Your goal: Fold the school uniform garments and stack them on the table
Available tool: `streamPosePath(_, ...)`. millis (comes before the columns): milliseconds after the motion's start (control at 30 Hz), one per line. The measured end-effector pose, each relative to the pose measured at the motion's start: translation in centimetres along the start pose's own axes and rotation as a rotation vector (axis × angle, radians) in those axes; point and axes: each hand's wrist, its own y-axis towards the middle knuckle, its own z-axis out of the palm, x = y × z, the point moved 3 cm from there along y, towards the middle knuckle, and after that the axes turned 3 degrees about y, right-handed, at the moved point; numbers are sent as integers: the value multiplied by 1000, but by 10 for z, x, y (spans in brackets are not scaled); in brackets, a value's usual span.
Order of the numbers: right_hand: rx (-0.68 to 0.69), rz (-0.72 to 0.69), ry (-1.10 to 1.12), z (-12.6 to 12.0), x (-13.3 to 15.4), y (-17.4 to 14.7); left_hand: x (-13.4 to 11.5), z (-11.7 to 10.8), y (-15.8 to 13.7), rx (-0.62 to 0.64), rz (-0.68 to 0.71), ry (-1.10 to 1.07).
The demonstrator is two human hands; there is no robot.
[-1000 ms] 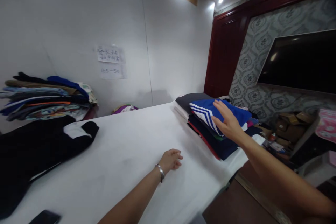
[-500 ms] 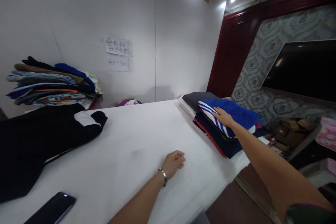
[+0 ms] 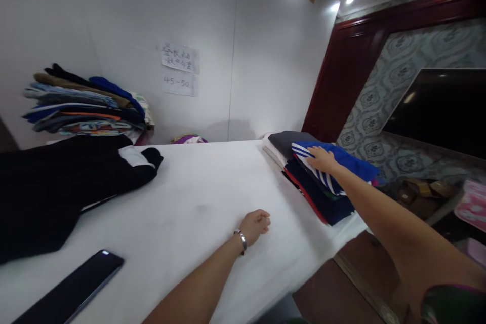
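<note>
My right hand [image 3: 322, 160] rests on the folded blue garment with white stripes [image 3: 351, 159], on top of a clothes stack at the table's right side. Its fingers are stretched over the striped part. Under that garment lie navy and red folded pieces [image 3: 309, 192]. A dark grey folded garment [image 3: 290, 143] sits just behind. My left hand [image 3: 256, 226], with a silver bracelet at the wrist, is over the white table [image 3: 197, 187]. Its fingers are loosely curled and nothing shows in them.
A black garment [image 3: 76, 182] with a white patch spreads over the table's left side. Near the front left lies a phone [image 3: 76, 286]. A tall pile of folded clothes [image 3: 87, 104] stands at the back left. Paper signs [image 3: 180, 71] hang on the wall; cardboard boxes [image 3: 421, 192] stand at right.
The view has shifted slightly, so the table things appear a little further right and higher. My right hand stays on the blue garment, its fingers slightly more bent. My left hand remains curled.
</note>
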Motion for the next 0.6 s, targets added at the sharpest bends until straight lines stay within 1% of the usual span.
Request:
streamPosePath(67, 50, -149, 25, 26, 27, -12, 5, 0, 3, 1, 10, 18)
streamPosePath(133, 165, -320, 126, 64, 55, -34, 8, 1, 4, 13, 29, 39)
streamPosePath(167, 239, -370, 200, 85, 66, -47, 10, 2, 5, 17, 37, 48)
streamPosePath(200, 317, -383, 278, 107, 76, -61, 11, 3, 4, 21, 41, 54)
streamPosePath(300, 516, -323, 475, 162, 96, -96, 12, 6, 2, 16, 28, 59)
streamPosePath(367, 576, -258, 565, 189, 103, -109, 11, 9, 2, 16, 17, 61)
streamPosePath(467, 612, -171, 629, 219, 104, -112, 10, 9, 7, 40, -9, 75)
streamPosePath(500, 623, -147, 642, 226, 102, -110, 9, 7, 10, 79, -26, 102)
streamPosePath(567, 635, -96, 671, 240, 94, -106, 8, -2, 14, 200, -93, 193)
streamPosePath(600, 631, -69, 689, 246, 89, -105, 6, -10, 14, 211, -112, 218)
